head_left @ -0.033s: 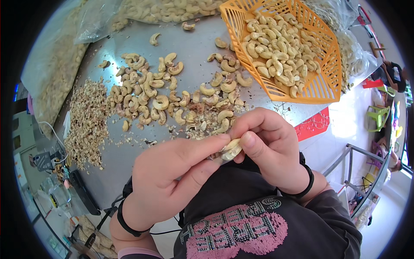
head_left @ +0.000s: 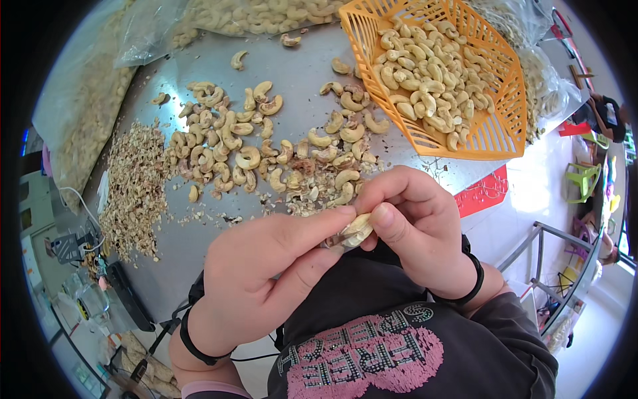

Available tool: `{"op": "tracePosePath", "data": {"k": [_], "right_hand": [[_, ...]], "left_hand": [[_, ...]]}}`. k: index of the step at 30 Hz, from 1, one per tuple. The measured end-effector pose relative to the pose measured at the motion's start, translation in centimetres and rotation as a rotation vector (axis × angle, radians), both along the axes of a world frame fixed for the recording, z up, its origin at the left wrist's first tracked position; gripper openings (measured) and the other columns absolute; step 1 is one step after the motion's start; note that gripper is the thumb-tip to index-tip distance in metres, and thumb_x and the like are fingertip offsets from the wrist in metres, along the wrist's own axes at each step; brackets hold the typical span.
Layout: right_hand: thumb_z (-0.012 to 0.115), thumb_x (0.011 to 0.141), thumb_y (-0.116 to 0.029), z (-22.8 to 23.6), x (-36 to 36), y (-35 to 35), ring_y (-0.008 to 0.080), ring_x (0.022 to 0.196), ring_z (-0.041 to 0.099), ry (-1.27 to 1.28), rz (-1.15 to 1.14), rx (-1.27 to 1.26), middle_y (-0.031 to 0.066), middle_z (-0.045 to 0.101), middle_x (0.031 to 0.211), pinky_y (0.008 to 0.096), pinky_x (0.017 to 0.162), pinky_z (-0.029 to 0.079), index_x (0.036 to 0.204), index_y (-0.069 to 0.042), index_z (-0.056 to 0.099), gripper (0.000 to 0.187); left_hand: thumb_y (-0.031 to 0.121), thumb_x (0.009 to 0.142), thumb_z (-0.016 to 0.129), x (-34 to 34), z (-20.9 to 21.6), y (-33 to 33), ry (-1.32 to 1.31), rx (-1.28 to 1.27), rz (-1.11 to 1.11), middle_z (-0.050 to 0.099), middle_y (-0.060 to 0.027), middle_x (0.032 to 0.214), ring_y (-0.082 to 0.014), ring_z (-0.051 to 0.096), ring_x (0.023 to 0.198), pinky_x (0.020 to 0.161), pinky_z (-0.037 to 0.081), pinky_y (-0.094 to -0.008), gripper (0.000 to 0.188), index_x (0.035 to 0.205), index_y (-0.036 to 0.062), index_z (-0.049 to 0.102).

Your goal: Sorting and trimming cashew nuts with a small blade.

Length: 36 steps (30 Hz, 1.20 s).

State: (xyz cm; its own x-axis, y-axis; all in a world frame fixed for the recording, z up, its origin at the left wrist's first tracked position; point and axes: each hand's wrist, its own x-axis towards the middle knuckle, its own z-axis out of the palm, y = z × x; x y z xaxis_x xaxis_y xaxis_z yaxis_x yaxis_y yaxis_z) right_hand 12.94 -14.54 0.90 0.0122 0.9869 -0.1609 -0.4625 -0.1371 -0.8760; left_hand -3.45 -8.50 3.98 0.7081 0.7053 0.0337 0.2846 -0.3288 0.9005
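Note:
A pale cashew nut (head_left: 357,230) is pinched between my two hands, just in front of my chest. My left hand (head_left: 269,266) is closed, its fingertips at the nut's left end. A small grey-brown bit shows by those fingertips; I cannot make out whether it is skin or a tool. My right hand (head_left: 422,226) is also closed, thumb and forefinger gripping the nut's right end. Beyond the hands, loose cashews (head_left: 229,133), some with brown skin on them, lie scattered on the metal table (head_left: 299,63).
At the far right, an orange slatted basket (head_left: 508,136) holds many pale cashews. A heap of skin flakes (head_left: 133,186) covers the table's left side. Clear plastic bags of cashews (head_left: 86,120) line the left and far edges. A red stool top (head_left: 484,191) stands below the table's right edge.
The cashew nut has turned very slightly between my fingertips. Hands and surroundings otherwise look the same.

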Motion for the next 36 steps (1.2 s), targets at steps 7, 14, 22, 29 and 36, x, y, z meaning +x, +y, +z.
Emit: {"op": "tracePosePath", "data": {"k": [7, 14, 22, 29, 36], "right_hand": [[0.055, 0.081, -0.012, -0.3, -0.2, 0.0, 0.0046, 0.063, 0.049, -0.153, -0.078, 0.085, 0.0003, 0.052, 0.075, 0.0168, 0.055, 0.04, 0.084, -0.001, 0.05, 0.012], [0.055, 0.081, -0.01, -0.2, -0.2, -0.1, 0.0051, 0.061, 0.049, -0.145, -0.107, 0.102, 0.0018, 0.052, 0.075, 0.0169, 0.054, 0.04, 0.084, 0.0, 0.049, 0.011], [0.053, 0.08, -0.005, -0.6, -0.8, -0.3, 0.006, 0.065, 0.048, -0.151, -0.212, 0.17, 0.0034, 0.052, 0.076, 0.0175, 0.056, 0.04, 0.085, 0.001, 0.048, 0.009], [0.054, 0.08, -0.003, -0.8, -1.0, -0.3, 0.0076, 0.069, 0.049, -0.209, -0.239, 0.23, 0.0048, 0.053, 0.079, 0.0197, 0.061, 0.041, 0.089, 0.002, 0.048, 0.012], [0.058, 0.075, 0.0, -0.8, -1.7, 0.1, 0.0119, 0.08, 0.053, -0.19, -0.222, 0.31, 0.008, 0.053, 0.093, 0.023, 0.071, 0.044, 0.101, 0.003, 0.047, 0.029]], "left_hand": [[0.004, 0.07, 0.058, 0.1, 0.3, 0.0, 0.038, 0.031, -0.062, 0.06, -0.0079, 0.075, -0.0143, 0.056, 0.065, 0.058, 0.042, -0.0226, 0.032, 0.102, 0.0036, 0.057], [0.002, 0.071, 0.057, 0.2, 0.4, -0.4, 0.06, 0.007, -0.036, 0.06, -0.0079, 0.074, -0.0144, 0.057, 0.063, 0.057, 0.042, -0.0226, 0.033, 0.104, 0.0033, 0.056], [-0.003, 0.072, 0.055, 0.6, -0.3, -0.9, 0.054, 0.115, -0.03, 0.058, -0.0086, 0.071, -0.0158, 0.055, 0.06, 0.054, 0.042, -0.0238, 0.034, 0.105, 0.0026, 0.055], [-0.003, 0.065, 0.061, 0.8, -1.7, -1.5, -0.006, 0.4, 0.079, 0.057, -0.0082, 0.07, -0.0189, 0.054, 0.055, 0.048, 0.043, -0.0254, 0.041, 0.105, 0.0041, 0.056], [-0.003, 0.067, 0.06, 0.8, -1.4, -1.2, -0.013, 0.386, 0.145, 0.057, -0.0084, 0.07, -0.0188, 0.054, 0.056, 0.049, 0.043, -0.0256, 0.039, 0.105, 0.0039, 0.056]]}}
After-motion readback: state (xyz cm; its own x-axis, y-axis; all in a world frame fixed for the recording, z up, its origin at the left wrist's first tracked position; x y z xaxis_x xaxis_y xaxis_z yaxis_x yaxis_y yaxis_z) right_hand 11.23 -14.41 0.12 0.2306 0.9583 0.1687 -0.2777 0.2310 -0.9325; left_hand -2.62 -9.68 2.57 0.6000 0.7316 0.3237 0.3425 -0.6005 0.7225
